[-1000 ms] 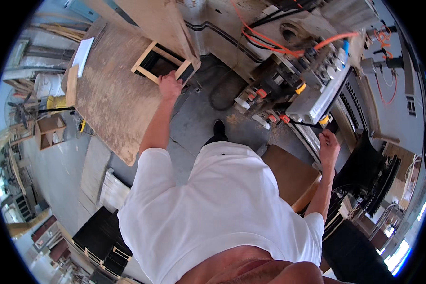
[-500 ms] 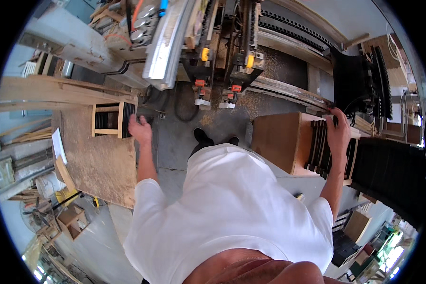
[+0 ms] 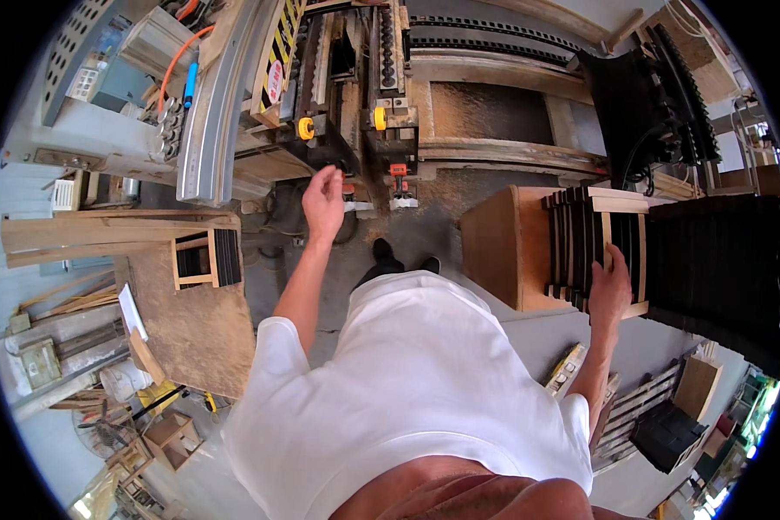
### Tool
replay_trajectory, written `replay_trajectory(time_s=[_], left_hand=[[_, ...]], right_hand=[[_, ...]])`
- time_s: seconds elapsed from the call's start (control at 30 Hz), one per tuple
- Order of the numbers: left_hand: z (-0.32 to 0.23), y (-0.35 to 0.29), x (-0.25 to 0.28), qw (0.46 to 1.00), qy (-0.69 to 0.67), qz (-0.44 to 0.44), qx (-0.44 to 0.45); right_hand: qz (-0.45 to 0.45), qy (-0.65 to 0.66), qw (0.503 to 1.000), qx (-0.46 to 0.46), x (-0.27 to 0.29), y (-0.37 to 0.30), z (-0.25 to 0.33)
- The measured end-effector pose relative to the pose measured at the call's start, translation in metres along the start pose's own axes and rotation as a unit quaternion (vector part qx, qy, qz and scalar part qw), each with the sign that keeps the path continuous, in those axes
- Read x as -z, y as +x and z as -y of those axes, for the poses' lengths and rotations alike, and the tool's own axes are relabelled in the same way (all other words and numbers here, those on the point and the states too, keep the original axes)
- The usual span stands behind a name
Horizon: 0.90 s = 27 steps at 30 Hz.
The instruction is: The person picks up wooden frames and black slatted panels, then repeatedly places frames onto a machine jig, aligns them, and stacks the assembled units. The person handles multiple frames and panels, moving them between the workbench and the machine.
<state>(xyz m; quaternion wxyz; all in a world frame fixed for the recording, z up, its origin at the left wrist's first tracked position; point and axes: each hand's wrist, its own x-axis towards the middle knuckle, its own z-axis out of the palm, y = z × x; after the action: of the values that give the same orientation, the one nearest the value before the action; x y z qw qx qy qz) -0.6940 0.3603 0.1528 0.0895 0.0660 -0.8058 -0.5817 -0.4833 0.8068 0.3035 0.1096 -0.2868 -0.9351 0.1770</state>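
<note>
My left hand [image 3: 322, 206] is raised in front of the machine's yellow knobs and red clamps. Its fingers are slightly bent and apart, with nothing seen in them. On the right, a stack of dark-edged wooden frames [image 3: 572, 234] rests on a brown wooden box [image 3: 529, 251]. My right hand [image 3: 610, 286] is at the end frame of that stack, thumb and fingers about a pale wooden bar [image 3: 607, 227]. A smaller stack of wooden frames [image 3: 227, 257] stands at the left on a dusty board-topped table [image 3: 199, 329].
Ahead stands a woodworking machine with yellow knobs [image 3: 380, 119], a long metal rail [image 3: 208, 130] and sawdust around it. A tall dark stack [image 3: 711, 269] adjoins the frames at right. Long planks [image 3: 104, 238] lie at left. A level [image 3: 565, 368] is behind my right arm.
My left hand has left the small stack and swung right and forward to the machine. My right hand has drawn back from the stack's far end to its near part. My view has shifted.
</note>
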Motion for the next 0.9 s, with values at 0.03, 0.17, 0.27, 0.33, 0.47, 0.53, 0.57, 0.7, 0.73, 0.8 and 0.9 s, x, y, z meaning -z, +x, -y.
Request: replay_trajectory(time_s=[0.03, 0.17, 0.27, 0.33, 0.47, 0.53, 0.57, 0.7, 0.73, 0.8, 0.9], left_hand=[[-0.010, 0.013, -0.005, 1.000, -0.013, 0.009, -0.007], [-0.015, 0.080, -0.030, 0.998, -0.038, 0.012, -0.053], [-0.039, 0.133, -0.054, 0.996, -0.080, 0.026, -0.020], [-0.051, 0.173, -0.070, 0.996, -0.077, 0.039, -0.002], [-0.041, 0.275, -0.101, 0.997, -0.041, 0.040, 0.043], [-0.044, 0.315, -0.118, 0.998, 0.003, 0.006, 0.060], [-0.043, 0.335, -0.126, 0.997, 0.026, -0.008, 0.070], [-0.059, 0.393, -0.146, 0.983, 0.007, 0.021, 0.184], [-0.054, 0.408, -0.157, 0.980, 0.003, 0.052, 0.192], [-0.064, 0.425, -0.156, 0.977, -0.024, 0.079, 0.196], [-0.072, 0.435, -0.160, 0.972, -0.111, 0.073, 0.192]], right_hand=[[0.006, 0.016, 0.999, -0.028, 0.002, 0.000, -0.001], [-0.010, 0.050, 0.997, -0.052, -0.003, 0.001, -0.005], [-0.052, 0.097, 0.993, -0.040, -0.004, 0.005, -0.007], [-0.075, 0.110, 0.990, -0.035, -0.001, 0.009, -0.005], [-0.092, 0.158, 0.982, -0.041, 0.012, 0.023, 0.016], [-0.101, 0.179, 0.977, -0.055, 0.016, 0.028, 0.032], [-0.088, 0.165, 0.981, -0.056, 0.018, 0.031, 0.037], [-0.087, 0.204, 0.974, -0.053, 0.012, 0.042, 0.071], [-0.086, 0.218, 0.971, -0.056, 0.009, 0.045, 0.080], [-0.079, 0.251, 0.963, -0.047, 0.004, 0.053, 0.094], [-0.056, 0.216, 0.975, -0.024, -0.001, 0.067, 0.108]])
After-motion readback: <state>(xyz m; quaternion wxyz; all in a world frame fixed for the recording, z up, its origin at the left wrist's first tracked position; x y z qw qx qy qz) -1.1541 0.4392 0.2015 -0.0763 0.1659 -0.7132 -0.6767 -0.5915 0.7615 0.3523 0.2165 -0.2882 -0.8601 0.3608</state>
